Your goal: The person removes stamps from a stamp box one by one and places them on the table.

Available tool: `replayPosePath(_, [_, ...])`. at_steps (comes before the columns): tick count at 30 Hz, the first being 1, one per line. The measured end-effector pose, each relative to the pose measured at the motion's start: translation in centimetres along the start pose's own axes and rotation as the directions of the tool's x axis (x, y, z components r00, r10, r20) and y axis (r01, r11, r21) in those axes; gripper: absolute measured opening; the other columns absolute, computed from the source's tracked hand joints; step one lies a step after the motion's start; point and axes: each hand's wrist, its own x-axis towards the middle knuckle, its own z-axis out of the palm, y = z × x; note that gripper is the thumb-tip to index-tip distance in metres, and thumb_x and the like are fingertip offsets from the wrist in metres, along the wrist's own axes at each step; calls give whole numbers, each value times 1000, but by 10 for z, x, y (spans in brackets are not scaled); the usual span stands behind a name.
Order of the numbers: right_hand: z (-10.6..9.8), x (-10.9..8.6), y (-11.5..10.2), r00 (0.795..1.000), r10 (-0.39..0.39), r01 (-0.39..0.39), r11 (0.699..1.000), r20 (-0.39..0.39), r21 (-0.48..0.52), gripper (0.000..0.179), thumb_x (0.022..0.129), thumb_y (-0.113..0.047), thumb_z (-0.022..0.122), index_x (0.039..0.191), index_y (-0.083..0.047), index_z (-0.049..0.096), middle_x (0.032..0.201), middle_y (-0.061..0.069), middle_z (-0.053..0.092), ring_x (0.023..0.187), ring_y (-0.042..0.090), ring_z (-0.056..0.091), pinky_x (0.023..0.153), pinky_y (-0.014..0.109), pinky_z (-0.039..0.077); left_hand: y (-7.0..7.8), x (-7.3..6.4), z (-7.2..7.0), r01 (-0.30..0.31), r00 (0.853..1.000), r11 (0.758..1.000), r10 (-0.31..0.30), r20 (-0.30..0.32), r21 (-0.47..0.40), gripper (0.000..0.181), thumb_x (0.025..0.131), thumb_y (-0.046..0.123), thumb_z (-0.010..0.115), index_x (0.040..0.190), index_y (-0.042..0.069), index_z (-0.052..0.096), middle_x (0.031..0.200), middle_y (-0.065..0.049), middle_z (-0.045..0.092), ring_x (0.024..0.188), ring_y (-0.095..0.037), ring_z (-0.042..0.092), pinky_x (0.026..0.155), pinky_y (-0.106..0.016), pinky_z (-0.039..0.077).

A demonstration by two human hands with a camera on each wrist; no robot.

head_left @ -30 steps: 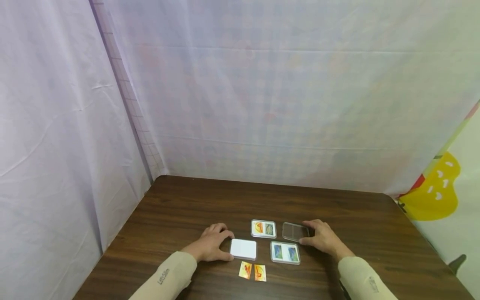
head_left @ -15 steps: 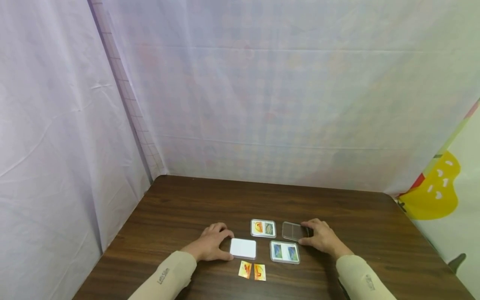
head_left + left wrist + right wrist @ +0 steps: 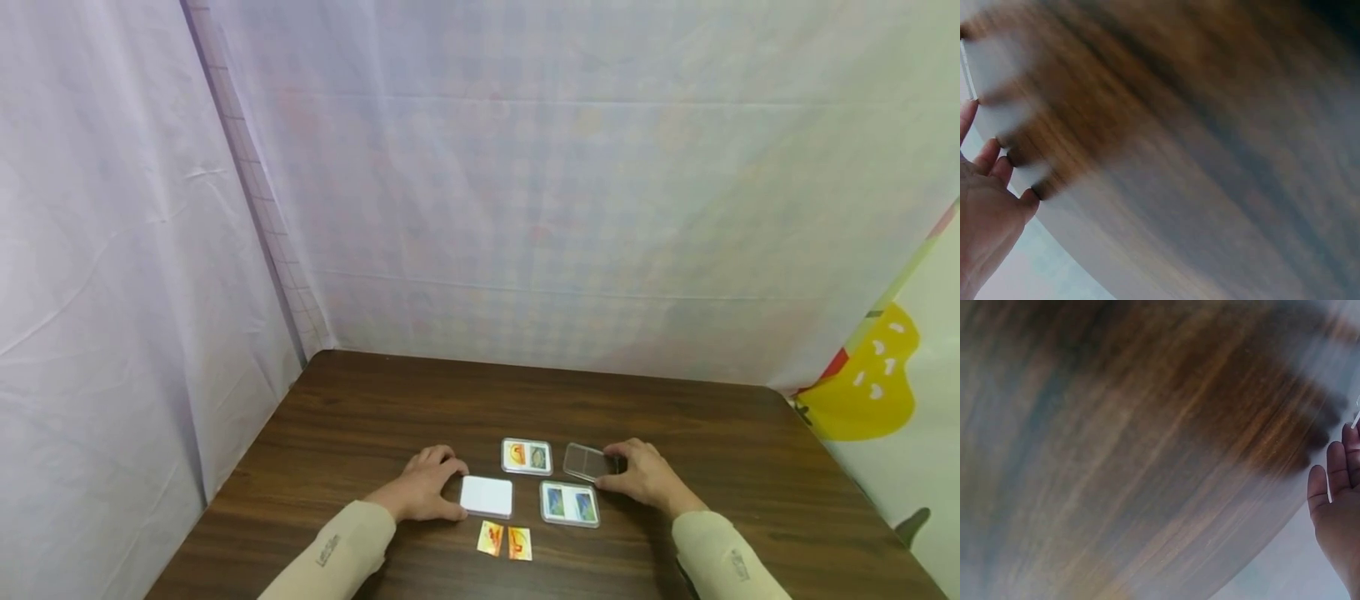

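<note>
In the head view my left hand (image 3: 426, 487) spans the left edge of a flat clear case with a white insert (image 3: 486, 497), index finger at one corner and thumb at the other. The left wrist view has the other fingertips (image 3: 1030, 199) down on the table. My right hand (image 3: 640, 473) pinches an empty-looking clear plastic case part (image 3: 587, 462) by its right end, thumb near and fingers far. Two small orange-yellow picture stamps (image 3: 491, 538) lie in front of the white-insert case.
Between the hands, a case with an orange and a green picture (image 3: 527, 457) lies farther back. A case with two blue-green pictures (image 3: 570, 504) lies nearer. All rest on a dark wood table (image 3: 420, 400), with a pale curtain (image 3: 540, 208) behind it.
The clear case part in my right hand has shifted very slightly and looks a little tilted. My left hand and the other pieces have stayed put.
</note>
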Motion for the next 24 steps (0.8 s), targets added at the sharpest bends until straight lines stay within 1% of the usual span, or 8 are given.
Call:
replayPosePath(6, [-1,-2,0,1000,17,-17,1000,-7,23,65,72,-42,85,119,-1,66,116,19,60,105,36,53,89,57,45,4,-1,-3,7,1000,1000,-7,8,-11,54,79,39,81,121,15,59,137,-13,43,133,-36,35,111,-56,26])
replayPosePath(10, [-2,-3,0,1000,25,-24,999,-17,41,65,71,-42,85,118,-1,66,116,19,60,105,36,53,88,57,45,3,0,-4,12,1000,1000,-12,10,-21,56,79,39,81,123,13,59,138,-15,43,133,-36,35,111,-55,26])
replayPosePath(16, [-3,-2,-4,999,15,-13,998,-32,56,64,71,-42,85,117,-2,67,117,19,60,104,35,53,86,54,47,0,2,-3,7,1000,999,-8,-30,-32,58,81,40,79,126,10,59,132,-13,48,129,-36,40,109,-56,29])
replayPosePath(20, [-6,-2,-9,999,12,-9,997,-37,78,62,72,-41,85,117,-2,67,118,18,60,104,34,53,86,54,47,1,2,-3,18,998,998,-21,-58,-55,58,81,41,78,127,10,59,127,-10,51,125,-34,44,108,-57,29])
replayPosePath(24, [-8,-2,-15,999,-1,6,996,-46,88,61,71,-39,86,117,-3,67,117,18,60,104,34,53,87,54,47,3,4,-7,17,997,998,-20,-74,-52,59,81,41,78,128,11,58,128,-11,52,125,-34,45,108,-57,29])
